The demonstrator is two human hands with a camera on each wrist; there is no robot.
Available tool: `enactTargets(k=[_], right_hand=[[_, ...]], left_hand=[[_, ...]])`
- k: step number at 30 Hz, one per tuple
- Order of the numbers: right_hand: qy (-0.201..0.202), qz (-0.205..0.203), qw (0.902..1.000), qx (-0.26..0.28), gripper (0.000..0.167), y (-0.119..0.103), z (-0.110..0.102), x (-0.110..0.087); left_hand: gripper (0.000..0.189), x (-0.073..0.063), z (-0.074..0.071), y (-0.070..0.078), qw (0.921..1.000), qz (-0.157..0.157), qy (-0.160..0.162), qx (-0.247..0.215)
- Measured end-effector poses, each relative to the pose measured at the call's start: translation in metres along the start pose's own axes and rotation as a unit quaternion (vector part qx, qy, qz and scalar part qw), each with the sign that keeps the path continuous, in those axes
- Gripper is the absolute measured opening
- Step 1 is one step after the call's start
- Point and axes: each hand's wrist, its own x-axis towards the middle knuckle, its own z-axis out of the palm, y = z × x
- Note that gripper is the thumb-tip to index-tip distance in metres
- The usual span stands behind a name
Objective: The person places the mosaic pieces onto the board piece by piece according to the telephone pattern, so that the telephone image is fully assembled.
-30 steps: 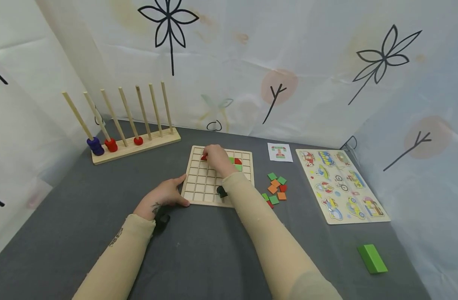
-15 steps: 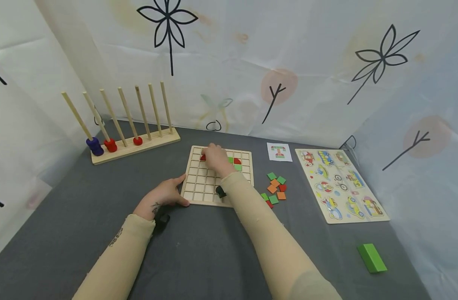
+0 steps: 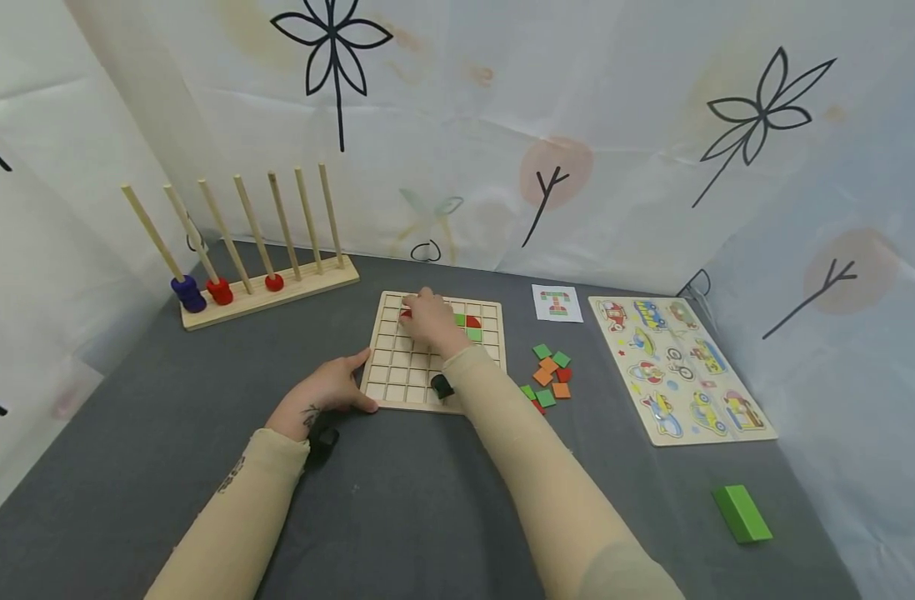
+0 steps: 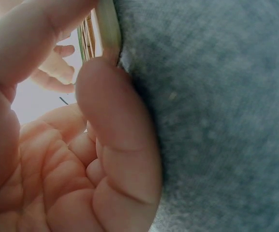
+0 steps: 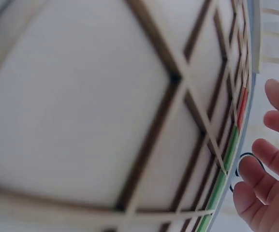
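Observation:
A wooden grid board (image 3: 397,377) lies on the dark table. My left hand (image 3: 328,387) holds its near left corner between thumb and forefinger; the left wrist view shows the thumb (image 4: 122,111) against the board's edge. Over the far part of the board is my right hand (image 3: 432,321), its fingers apart and nothing seen between them in the right wrist view. A red piece (image 3: 407,314) sits in the grid by its fingertips. To its right are a green piece (image 3: 460,320), a red piece (image 3: 473,322) and another green piece (image 3: 474,334). The hand hides the squares between.
Loose green, orange and red pieces (image 3: 553,375) lie right of the board, below a pattern card (image 3: 557,303). A picture puzzle board (image 3: 675,367) and a green block (image 3: 742,513) are farther right. A peg stand (image 3: 307,285) with rings stands at the back left.
My right hand's fingers have loosened and drawn slightly back from the red piece, which stays in the grid. My left hand keeps its place on the board.

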Motion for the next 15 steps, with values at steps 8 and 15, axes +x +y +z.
enactTargets(k=[8, 15], right_hand=[[0.030, -0.007, 0.9827, 0.183, 0.046, 0.019, -0.020, -0.019], [0.068, 0.016, 0.9595, 0.273, 0.046, 0.054, -0.037, -0.037]], left_hand=[[0.101, 0.001, 0.000, -0.001, 1.0000, 0.005, -0.004, -0.003], [0.102, 0.000, 0.002, -0.001, 0.9999, 0.007, 0.001, -0.009]])
